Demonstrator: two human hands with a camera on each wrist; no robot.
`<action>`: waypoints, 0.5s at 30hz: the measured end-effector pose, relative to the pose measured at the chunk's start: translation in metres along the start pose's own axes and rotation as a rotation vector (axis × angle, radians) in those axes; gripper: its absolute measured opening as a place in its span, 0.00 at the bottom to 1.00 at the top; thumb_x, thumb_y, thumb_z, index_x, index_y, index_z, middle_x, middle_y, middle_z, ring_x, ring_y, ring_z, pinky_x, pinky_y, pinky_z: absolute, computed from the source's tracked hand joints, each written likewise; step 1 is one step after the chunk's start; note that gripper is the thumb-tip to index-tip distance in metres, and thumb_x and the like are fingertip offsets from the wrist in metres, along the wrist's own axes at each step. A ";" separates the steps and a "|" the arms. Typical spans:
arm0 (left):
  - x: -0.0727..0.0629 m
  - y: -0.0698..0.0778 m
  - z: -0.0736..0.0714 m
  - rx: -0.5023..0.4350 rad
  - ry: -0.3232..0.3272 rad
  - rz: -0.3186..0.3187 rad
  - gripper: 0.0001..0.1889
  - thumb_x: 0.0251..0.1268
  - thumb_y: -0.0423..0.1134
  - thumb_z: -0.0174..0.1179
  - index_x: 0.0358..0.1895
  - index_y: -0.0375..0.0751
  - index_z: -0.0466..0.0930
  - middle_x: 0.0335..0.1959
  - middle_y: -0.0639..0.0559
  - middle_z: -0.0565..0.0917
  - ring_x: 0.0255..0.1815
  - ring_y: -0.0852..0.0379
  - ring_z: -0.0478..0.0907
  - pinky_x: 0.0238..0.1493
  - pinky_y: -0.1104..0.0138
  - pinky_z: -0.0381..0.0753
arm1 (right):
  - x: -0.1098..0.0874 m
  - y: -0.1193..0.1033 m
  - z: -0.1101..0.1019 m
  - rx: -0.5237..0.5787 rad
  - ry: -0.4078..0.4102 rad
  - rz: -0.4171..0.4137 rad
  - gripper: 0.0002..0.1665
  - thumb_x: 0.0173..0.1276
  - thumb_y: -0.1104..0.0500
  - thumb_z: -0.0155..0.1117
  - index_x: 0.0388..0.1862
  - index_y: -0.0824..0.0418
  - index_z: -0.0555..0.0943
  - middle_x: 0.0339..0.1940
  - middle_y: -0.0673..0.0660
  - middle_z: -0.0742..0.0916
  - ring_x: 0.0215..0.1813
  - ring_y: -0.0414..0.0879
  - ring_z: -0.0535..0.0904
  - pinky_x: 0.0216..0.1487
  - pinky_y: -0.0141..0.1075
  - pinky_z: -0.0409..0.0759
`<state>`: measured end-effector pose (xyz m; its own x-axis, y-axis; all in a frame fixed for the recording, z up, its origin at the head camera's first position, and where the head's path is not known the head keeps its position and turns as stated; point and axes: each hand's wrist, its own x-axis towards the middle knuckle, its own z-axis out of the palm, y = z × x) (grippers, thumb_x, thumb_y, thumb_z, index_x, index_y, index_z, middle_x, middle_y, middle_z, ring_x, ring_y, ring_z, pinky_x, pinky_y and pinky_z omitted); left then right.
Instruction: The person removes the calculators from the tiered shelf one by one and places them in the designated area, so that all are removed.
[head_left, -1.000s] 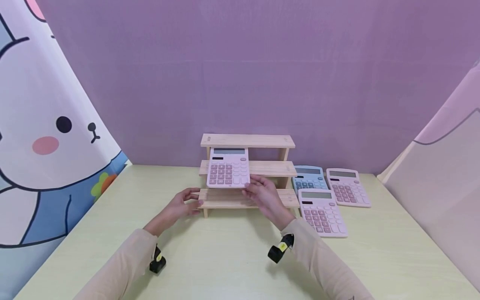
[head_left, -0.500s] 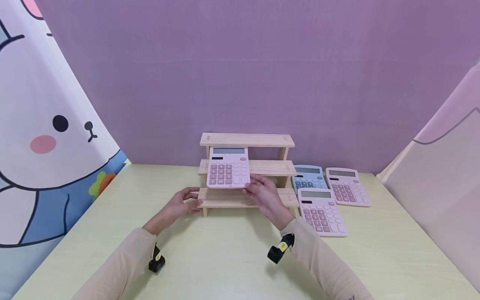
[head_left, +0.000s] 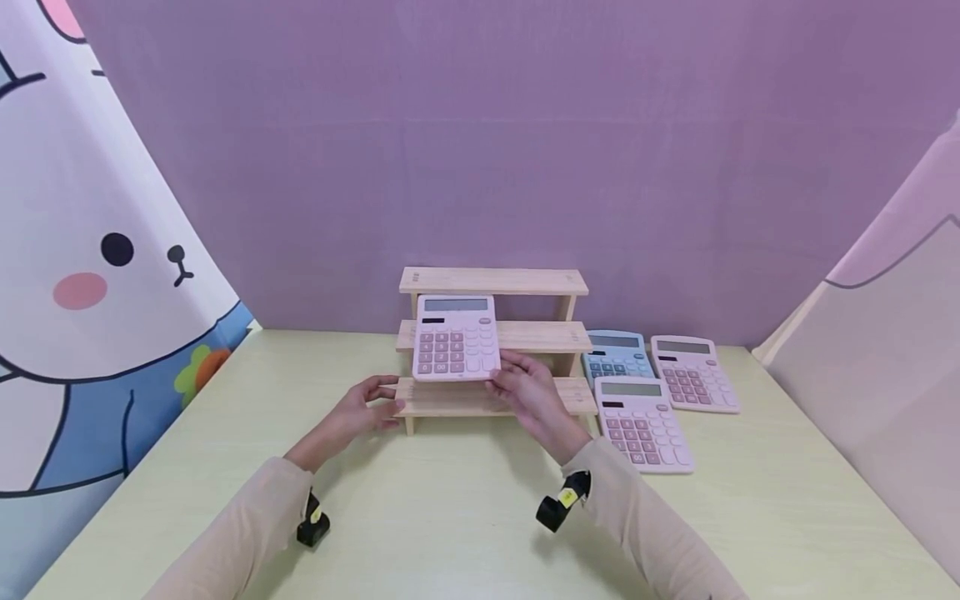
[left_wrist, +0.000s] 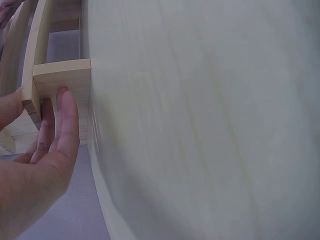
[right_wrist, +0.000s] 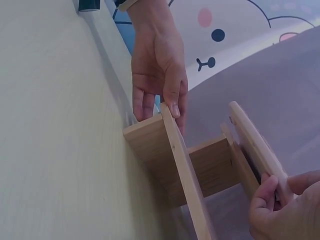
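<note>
A three-tier wooden stand (head_left: 427, 398) stands on the table in the head view. On its middle step lies a pink calculator (head_left: 456, 337), its lower edge jutting out over the bottom step. My right hand (head_left: 536, 404) pinches the calculator's lower right corner, thumb above and fingers beneath, as the right wrist view shows on the calculator's edge (right_wrist: 260, 150). At the left end of the bottom step, my left hand (head_left: 356, 421) grips the board. In the left wrist view the left thumb is on the board's end and the fingers (left_wrist: 67, 120) reach under it against the leg.
Right of the stand lie a blue calculator (head_left: 618, 354) and two more pink calculators, one in front (head_left: 645, 427) and one at the back right (head_left: 696, 373). A purple backdrop (head_left: 480, 150) rises behind the table (head_left: 450, 517). A cartoon-printed cloth (head_left: 112, 350) hangs at the left.
The pink calculator has come slightly toward me, and its top edge now shows fully below the top step. My left hand keeps its place on the stand.
</note>
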<state>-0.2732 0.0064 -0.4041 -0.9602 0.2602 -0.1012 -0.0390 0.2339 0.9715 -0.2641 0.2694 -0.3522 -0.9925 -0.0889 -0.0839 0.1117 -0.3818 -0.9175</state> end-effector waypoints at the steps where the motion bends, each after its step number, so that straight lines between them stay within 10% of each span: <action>1: 0.000 0.000 0.000 0.000 0.000 0.000 0.30 0.62 0.33 0.56 0.65 0.33 0.55 0.56 0.32 0.68 0.42 0.55 0.78 0.50 0.57 0.81 | 0.000 0.000 0.000 -0.001 -0.001 0.001 0.26 0.59 0.78 0.51 0.59 0.72 0.67 0.40 0.58 0.80 0.34 0.43 0.78 0.41 0.29 0.80; 15: -0.002 0.002 -0.001 0.012 0.006 -0.008 0.31 0.62 0.34 0.57 0.66 0.33 0.55 0.57 0.31 0.67 0.43 0.53 0.79 0.50 0.58 0.82 | -0.005 0.000 0.000 0.013 0.001 -0.005 0.26 0.59 0.78 0.51 0.58 0.74 0.67 0.36 0.57 0.81 0.33 0.43 0.78 0.38 0.29 0.80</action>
<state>-0.2712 0.0055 -0.4018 -0.9614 0.2529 -0.1080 -0.0437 0.2474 0.9679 -0.2588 0.2699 -0.3518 -0.9931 -0.0857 -0.0800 0.1075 -0.3940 -0.9128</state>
